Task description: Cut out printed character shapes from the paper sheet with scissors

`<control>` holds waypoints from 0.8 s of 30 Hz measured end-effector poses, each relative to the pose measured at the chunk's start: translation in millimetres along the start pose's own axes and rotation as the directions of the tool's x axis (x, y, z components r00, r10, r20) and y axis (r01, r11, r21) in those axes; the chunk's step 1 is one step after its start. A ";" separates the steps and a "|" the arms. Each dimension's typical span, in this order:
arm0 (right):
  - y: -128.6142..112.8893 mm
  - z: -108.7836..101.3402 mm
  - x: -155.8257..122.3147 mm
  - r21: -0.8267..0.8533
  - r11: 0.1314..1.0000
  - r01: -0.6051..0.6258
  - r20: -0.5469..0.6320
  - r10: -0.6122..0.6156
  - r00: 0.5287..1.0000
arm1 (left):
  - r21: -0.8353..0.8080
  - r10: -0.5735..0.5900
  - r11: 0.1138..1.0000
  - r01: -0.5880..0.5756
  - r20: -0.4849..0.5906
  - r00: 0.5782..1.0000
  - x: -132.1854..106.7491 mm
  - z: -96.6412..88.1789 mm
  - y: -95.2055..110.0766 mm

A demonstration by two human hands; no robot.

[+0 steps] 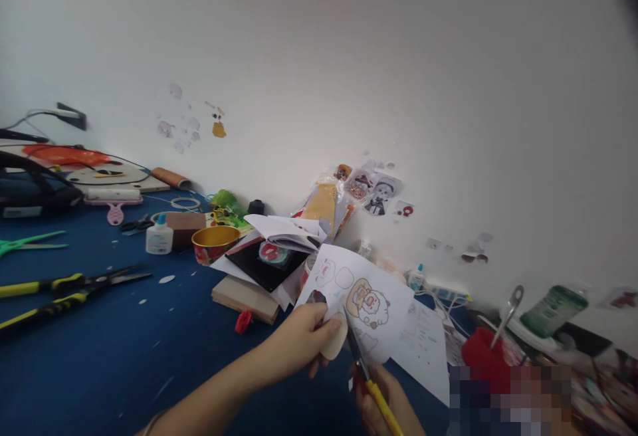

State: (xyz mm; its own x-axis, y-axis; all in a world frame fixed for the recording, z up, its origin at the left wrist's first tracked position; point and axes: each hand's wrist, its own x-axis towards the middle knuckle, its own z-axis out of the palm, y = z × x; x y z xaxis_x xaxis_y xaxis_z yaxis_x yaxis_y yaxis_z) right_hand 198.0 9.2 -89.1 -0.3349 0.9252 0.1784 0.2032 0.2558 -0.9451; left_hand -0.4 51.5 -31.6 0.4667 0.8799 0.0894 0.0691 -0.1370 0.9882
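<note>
A white sheet of paper (399, 290) printed with cartoon drawings is pinched at its lower left by my left hand (312, 333). Under my left thumb, a pale rounded flap of paper (335, 337) hangs at the sheet's edge. Scissors (359, 356) with a yellow and black handle are gripped in my right hand (381, 399). Their dark blades point up at the sheet, close beside a drawn woolly figure; whether the blades are parted cannot be made out. Behind my right hand lies another white sheet (428, 356) with faint printing.
On the blue table (74, 369), yellow-black shears (84, 286) and green scissors (34, 243) lie left. A glue bottle (159, 236), a gold-lined tin (215, 243) and stacked papers on a wooden block (244, 300) stand behind my left hand. A red cup (486, 353) is right.
</note>
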 end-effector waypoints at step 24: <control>3.9 6.1 0.8 0.089 0.995 0.047 -0.077 -0.040 0.996 | 0.061 -0.029 0.998 0.024 0.078 0.997 -6.5 -4.0 11.7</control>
State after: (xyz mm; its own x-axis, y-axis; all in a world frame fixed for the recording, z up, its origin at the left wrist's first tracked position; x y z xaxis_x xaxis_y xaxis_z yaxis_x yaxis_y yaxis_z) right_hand 192.9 9.2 -94.3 -0.2710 0.9331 0.2363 0.1044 0.2725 -0.9565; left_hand -6.2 46.0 -20.1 0.5315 0.8455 0.0510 0.1335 -0.1431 0.9807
